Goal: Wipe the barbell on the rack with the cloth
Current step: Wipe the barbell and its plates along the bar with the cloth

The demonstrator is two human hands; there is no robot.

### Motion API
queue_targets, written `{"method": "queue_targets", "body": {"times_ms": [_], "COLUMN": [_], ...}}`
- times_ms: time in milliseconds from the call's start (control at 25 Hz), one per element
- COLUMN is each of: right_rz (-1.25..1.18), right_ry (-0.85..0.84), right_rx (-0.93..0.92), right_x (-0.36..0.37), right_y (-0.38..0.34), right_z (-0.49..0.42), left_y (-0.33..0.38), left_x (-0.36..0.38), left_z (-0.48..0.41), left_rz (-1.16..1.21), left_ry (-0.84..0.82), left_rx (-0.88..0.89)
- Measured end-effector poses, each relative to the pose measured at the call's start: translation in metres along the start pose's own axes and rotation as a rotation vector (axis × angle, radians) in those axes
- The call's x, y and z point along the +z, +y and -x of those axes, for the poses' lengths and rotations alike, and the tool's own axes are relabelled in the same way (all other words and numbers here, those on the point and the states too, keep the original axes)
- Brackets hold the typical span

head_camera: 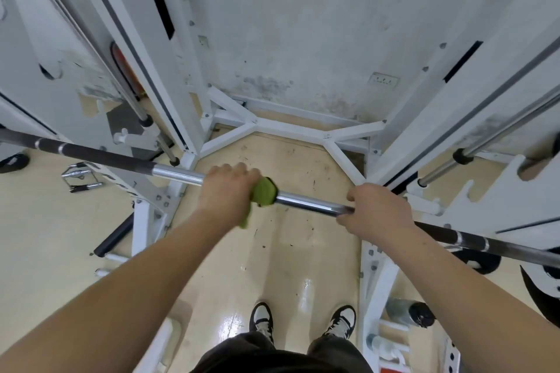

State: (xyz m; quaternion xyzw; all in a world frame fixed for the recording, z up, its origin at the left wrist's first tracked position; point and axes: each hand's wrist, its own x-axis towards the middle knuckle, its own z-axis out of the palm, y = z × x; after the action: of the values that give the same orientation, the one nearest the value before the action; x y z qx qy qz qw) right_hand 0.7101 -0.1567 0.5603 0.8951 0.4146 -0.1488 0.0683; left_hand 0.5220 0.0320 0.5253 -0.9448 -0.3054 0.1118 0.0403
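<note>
Trousers (257, 345) under barbell (306, 203); bottle (400, 310) right, cable handle (80, 177) left.

No text, brand, number or sign can be read anywhere. The barbell (309, 204), the white rack (303, 127) and the green cloth (265, 192) show no legible mark. A red patch (391, 370) at the bottom edge is too cropped and blurred to tell.

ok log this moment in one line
step: wipe bar | left hand: grips cloth round bar | right hand: holds bar bare
</note>
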Motion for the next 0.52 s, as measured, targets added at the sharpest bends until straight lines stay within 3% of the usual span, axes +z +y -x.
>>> {"method": "queue_targets", "body": {"times_ms": [80,160,280,360,520], "right_rz": [-0.093,-0.117,-0.098,-0.067,-0.079], "right_ry": [0.005,-0.014,-0.043,-0.051,-0.086], "right_rx": [-0.076,-0.121,-0.123,-0.122,-0.154], "right_x": [-0.002,-0.001,0.001,0.001,-0.007], "right_y": [-0.017,-0.036,-0.049,-0.048,-0.043], "right_z": [-0.005,-0.011,-0.016,-0.022,-0.030], "left_y": [-0.018,0.006,0.065,0.061,-0.001], "left_x": [0.002,-0.001,0.002,0.005,0.008], "left_z": [0.001,0.001,0.010,0.014,0.019], "left_rz": [0.003,0.029,0.187,0.363,0.518], "left_ry": [0.022,0.047,0.124,0.175,0.075], "left_rx": [-0.108,-0.106,0.131,0.196,-0.068]}}
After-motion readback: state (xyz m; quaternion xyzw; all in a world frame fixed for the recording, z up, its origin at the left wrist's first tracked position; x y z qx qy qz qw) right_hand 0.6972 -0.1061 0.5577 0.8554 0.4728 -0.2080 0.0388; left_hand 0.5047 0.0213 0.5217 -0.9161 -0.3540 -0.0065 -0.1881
